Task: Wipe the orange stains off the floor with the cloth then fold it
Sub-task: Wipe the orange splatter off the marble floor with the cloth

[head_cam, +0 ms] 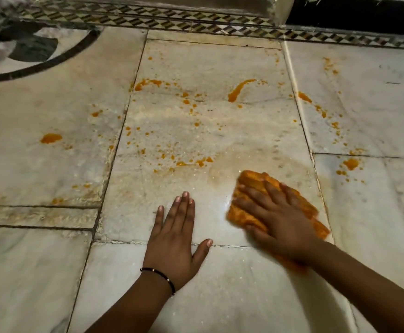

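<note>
Orange stains are spattered over the pale marble floor [40, 179]: a curved streak [240, 89] at the centre back, a blob [51, 138] at the left, another blob [351, 163] at the right, and several small drops between. My right hand [280, 219] presses flat on an orange cloth [251, 180] bunched on the floor at the lower right; the hand is blurred. A faint orange smear surrounds the cloth. My left hand [175, 239] rests flat on the floor with its fingers spread, holding nothing, a black bracelet on its wrist.
A patterned mosaic border [196, 20] runs along the back, with a step or wall above it. A dark curved inlay [40, 66] marks the floor at the back left. A dark opening [364, 13] lies at the top right.
</note>
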`<state>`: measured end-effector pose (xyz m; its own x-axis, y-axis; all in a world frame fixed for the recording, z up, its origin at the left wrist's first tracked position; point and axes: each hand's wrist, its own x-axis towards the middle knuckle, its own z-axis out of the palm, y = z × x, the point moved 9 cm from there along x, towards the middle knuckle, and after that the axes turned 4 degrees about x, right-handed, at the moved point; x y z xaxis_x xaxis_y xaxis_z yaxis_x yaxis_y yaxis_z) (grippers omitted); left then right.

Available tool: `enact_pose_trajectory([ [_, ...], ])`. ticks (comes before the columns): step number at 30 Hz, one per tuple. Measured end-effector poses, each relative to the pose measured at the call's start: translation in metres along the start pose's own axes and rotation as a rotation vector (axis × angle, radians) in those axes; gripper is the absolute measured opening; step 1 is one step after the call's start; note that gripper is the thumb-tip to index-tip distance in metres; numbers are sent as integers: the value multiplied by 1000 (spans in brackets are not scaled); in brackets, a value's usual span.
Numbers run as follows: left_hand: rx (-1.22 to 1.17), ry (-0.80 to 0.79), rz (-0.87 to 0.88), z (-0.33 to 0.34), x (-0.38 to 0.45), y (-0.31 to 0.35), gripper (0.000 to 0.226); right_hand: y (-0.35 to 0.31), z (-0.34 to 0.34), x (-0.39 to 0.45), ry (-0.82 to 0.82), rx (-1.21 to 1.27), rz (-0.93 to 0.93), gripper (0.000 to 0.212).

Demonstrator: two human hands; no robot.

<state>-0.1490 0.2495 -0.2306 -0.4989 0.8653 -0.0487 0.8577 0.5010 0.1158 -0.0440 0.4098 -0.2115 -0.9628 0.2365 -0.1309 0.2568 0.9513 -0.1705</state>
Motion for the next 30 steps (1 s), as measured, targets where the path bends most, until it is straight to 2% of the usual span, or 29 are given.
enact_pose_trajectory([
  [4, -7, 2, -15, 0, 0, 0, 78, 66, -15, 17, 33, 31, 318, 59],
  [7, 5, -5, -19, 0, 0, 0, 78, 60, -23, 80, 51, 86, 435, 63],
  [9, 7, -13, -19, 1, 0, 0, 78, 25, -20, 111, 16, 69, 351, 60],
  [11, 12, -19, -20, 1, 0, -1, 78, -17, -12, 115, -18, 30, 192, 59],
  [13, 12, -21, -18, 1, 0, -1, 79, -47, -5, 84, -16, -5, 35, 59],
  [15, 5, -13, -11, 1, 0, 0, 79, -49, 2, 38, 1, -13, -47, 58],
  [17, 2, -3, -8, 0, 1, 0, 78, -20, 3, -1, 10, -3, 17, 57],
  [19, -3, -1, -17, 1, 0, 0, 78, 24, -4, -9, 7, 21, 196, 58],
  [23, 4, -15, -28, 1, 1, 0, 79, 60, -20, 62, 44, 76, 479, 59],
  [25, 12, -29, -27, 3, 0, 0, 79, 39, -20, 99, 25, 83, 456, 58],
  [27, 17, -36, -28, 3, 1, -1, 79, 0, -15, 111, 2, 68, 307, 58],
  [30, 20, -35, -25, 1, 1, -1, 79, -46, -4, 65, 3, 6, 97, 57],
])
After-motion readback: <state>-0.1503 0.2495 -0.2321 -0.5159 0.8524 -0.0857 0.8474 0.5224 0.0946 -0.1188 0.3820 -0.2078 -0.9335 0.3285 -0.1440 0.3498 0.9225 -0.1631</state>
